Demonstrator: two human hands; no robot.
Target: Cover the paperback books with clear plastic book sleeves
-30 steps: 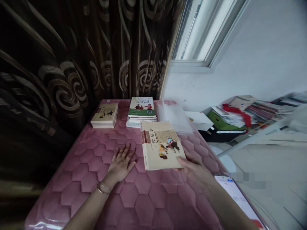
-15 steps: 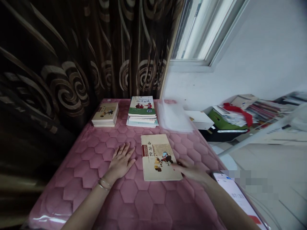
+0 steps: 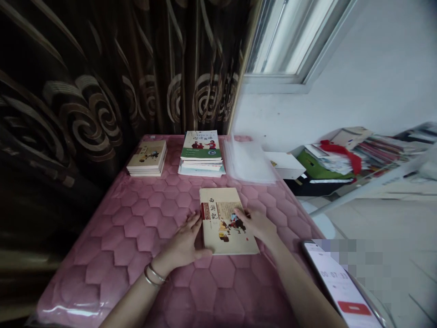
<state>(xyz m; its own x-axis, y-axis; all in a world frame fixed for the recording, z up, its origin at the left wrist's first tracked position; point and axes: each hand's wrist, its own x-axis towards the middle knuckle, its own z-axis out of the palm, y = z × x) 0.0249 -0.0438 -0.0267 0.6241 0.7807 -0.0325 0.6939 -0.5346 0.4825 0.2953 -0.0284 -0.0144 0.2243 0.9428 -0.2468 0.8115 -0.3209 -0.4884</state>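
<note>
A cream paperback book (image 3: 221,246) with a dark Chinese title and painted figures on its cover lies flat on the pink tabletop. My right hand (image 3: 261,225) grips its right edge, thumb on the cover and the other fingers hidden at the edge. Along the left edge rests my left hand (image 3: 182,243), fingers stretched out against the side and thumb by the lower left corner. Two bracelets circle the left wrist.
Farther back stand a stack of similar cream books (image 3: 146,157) and a stack of workbooks (image 3: 201,155). Clear plastic sheets (image 3: 251,161) lie beside them. A phone (image 3: 336,282) showing a timer is at the right edge of the pink padded table (image 3: 136,246). A dark curtain (image 3: 153,68) hangs behind.
My left hand has moved right, from flat on the table to the book's left edge. My right hand has slid slightly up its right edge, thumb farther onto the cover.
</note>
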